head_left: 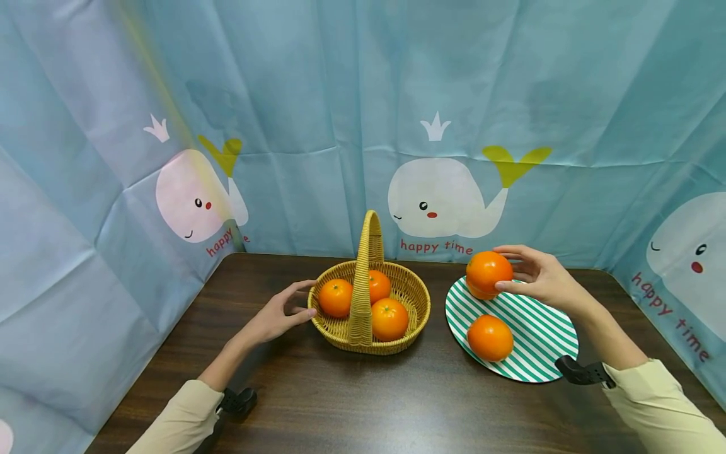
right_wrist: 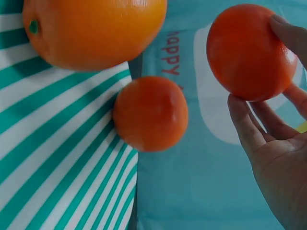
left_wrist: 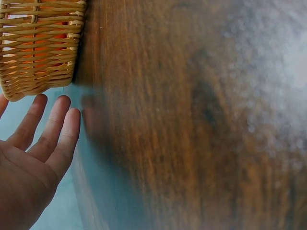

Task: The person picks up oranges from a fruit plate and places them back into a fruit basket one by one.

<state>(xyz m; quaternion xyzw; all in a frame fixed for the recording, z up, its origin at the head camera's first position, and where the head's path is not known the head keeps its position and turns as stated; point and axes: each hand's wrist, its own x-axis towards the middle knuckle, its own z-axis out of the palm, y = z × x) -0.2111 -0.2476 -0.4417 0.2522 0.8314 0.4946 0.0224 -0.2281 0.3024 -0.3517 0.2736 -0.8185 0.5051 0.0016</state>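
My right hand point(head_left: 533, 277) holds an orange point(right_wrist: 252, 52) between thumb and fingertips, raised above the far side of a green-and-white striped oval plate point(head_left: 539, 340). Just beneath it, a second orange point(right_wrist: 151, 114) rests on the plate, mostly hidden in the head view. A third orange point(head_left: 490, 338) lies nearer the plate's front edge. My left hand point(head_left: 282, 313) is at the left side of a yellow wicker basket point(head_left: 416, 284), fingers loosely extended by its rim; contact is hard to tell. Inside the basket are three oranges point(head_left: 389, 320), with a tall handle point(head_left: 363, 284) arching over them.
The dark wooden table point(head_left: 363, 403) runs up to a light blue curtain point(head_left: 317, 126) printed with whales, which hangs behind and along both sides. Basket and plate stand side by side with a narrow strip of table between them.
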